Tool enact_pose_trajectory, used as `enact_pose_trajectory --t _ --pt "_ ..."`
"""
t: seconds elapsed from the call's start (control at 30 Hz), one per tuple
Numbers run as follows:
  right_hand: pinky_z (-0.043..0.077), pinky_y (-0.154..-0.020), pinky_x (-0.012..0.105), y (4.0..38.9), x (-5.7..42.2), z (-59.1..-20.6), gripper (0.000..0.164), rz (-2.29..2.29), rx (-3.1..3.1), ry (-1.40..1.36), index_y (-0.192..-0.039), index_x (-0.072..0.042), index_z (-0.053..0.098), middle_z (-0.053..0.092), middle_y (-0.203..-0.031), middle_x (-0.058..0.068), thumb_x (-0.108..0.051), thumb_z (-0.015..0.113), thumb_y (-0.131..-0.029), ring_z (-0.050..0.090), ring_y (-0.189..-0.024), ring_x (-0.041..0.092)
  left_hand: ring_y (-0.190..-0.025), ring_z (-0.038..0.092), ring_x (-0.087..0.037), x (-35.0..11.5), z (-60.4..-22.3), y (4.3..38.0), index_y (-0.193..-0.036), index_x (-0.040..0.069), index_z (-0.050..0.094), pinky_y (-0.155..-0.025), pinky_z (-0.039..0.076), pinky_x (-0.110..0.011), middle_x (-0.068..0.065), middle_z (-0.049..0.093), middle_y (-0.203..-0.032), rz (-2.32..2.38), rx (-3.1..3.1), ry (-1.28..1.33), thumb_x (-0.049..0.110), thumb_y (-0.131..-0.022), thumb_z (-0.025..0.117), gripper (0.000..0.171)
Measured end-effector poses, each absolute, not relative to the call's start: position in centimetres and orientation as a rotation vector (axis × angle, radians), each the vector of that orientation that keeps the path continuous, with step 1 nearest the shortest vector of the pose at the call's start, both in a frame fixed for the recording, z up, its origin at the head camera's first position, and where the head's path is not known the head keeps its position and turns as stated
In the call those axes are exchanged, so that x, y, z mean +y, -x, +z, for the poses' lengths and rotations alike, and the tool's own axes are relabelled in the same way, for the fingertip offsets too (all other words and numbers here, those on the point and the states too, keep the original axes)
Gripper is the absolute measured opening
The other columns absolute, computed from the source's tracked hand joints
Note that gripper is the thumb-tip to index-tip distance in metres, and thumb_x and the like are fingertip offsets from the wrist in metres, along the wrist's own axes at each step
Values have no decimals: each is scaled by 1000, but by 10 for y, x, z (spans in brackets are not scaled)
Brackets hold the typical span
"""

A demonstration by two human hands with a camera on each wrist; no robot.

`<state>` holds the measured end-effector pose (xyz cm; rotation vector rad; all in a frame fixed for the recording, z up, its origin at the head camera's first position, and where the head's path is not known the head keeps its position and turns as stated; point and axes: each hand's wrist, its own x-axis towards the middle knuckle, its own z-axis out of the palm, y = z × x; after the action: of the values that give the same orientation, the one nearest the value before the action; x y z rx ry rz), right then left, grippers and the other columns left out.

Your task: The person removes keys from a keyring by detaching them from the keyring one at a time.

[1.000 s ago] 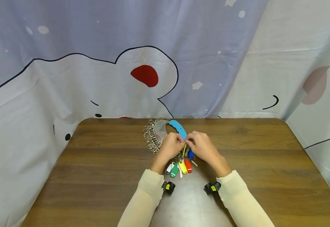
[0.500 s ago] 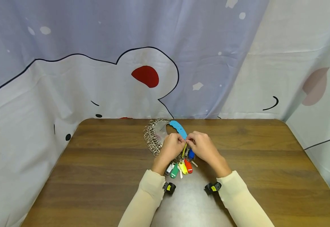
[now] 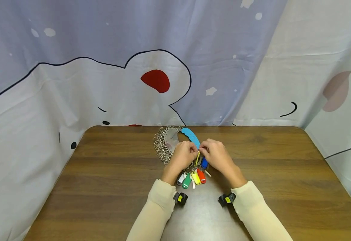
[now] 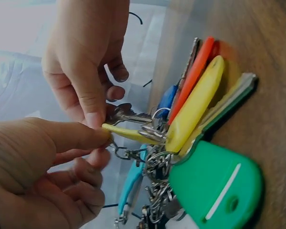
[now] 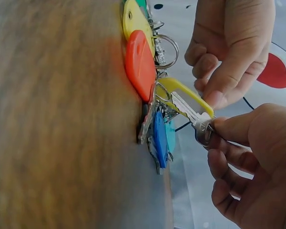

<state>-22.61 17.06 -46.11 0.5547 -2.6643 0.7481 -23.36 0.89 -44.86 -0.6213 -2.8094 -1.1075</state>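
My left hand (image 4: 43, 167) pinches the end of a yellow key tag (image 5: 188, 93) between thumb and forefinger. Close against it, my right hand (image 5: 257, 162) pinches the head of a silver key (image 5: 199, 125). Both sets of fingertips meet at the tag's end, partly hiding the ring there. Below them hang a red tag (image 5: 140, 67), another yellow tag (image 4: 195, 105), a green tag (image 4: 219, 186) and a blue tag (image 5: 159, 138), with keys among them. A metal plate (image 3: 171, 138) with a blue handle (image 3: 190, 135) and many rings lies just beyond the hands.
The brown wooden table (image 3: 109, 187) extends to both sides of the hands. A white tag (image 3: 181, 178) lies left of the green one. Behind the table's far edge hangs a printed curtain (image 3: 103, 90).
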Motion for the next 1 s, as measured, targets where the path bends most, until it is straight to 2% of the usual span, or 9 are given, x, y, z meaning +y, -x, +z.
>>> enact_pose_trajectory --t 0.3,0.6,0.8,1.0 --pt "50 -58 33 226 172 -459 8 750 -2657 -582 -83 -10 72 67 -82 2 -14 69 -89 55 -65 16 -57 51 -13 10 -448 234 -66 9 65 -55 41 -24 1 57 -60 -1184 -2820 534 6 -82 65 16" --pt "52 -59 35 227 173 -458 7 761 -2642 -562 -82 -9 72 68 -82 5 -12 70 -88 58 -66 18 -60 52 -12 11 -449 236 -69 11 69 -57 43 -24 1 61 -62 -1128 -2796 633 4 -83 65 15" --pt "52 -60 35 226 173 -458 7 770 -2652 -563 -83 -9 72 68 -84 5 -13 70 -88 58 -67 18 -59 53 -13 11 -450 234 -70 10 69 -56 43 -24 1 62 -63 -1204 -2839 521 12 -85 68 16" --pt "50 -58 33 225 172 -457 7 767 -2649 -577 -82 -11 72 67 -82 3 -13 69 -89 56 -65 16 -60 53 -13 11 -450 234 -68 10 68 -56 43 -24 1 60 -62 -1223 -2820 498 9 -82 66 14"
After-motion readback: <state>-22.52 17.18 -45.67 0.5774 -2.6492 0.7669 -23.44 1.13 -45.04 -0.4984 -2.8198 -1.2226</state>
